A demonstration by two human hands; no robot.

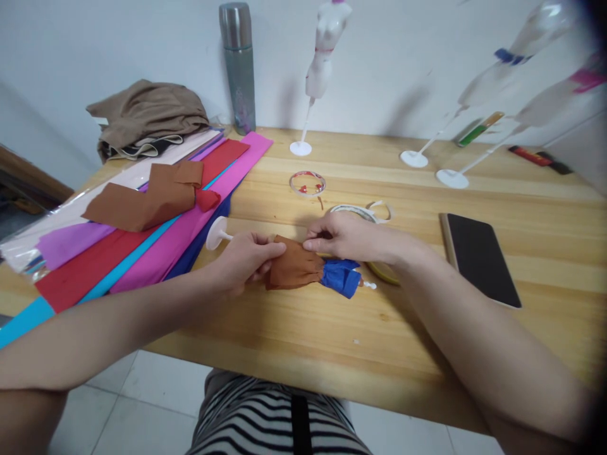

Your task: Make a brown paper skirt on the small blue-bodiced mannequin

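Observation:
A small mannequin lies on its side between my hands, dressed in a brown crepe-paper skirt (294, 266) and a blue paper top (340, 278). Its white round base (217, 233) sticks out to the left, and its white tip shows at the right. My left hand (251, 259) pinches the skirt's lower left edge between thumb and fingers. With thumb and forefinger close together, my right hand (332, 235) grips the skirt's upper edge. Behind my right wrist lies a roll of tape (355, 210), partly covered; a yellow ring (383, 273) shows under the forearm.
Coloured paper sheets (142, 253) and a brown paper piece (142, 199) cover the left side. A thermos (240, 76) and mannequins on stands (320, 69) line the wall. A phone (481, 259) lies right; a small clear dish (308, 183) sits mid-table.

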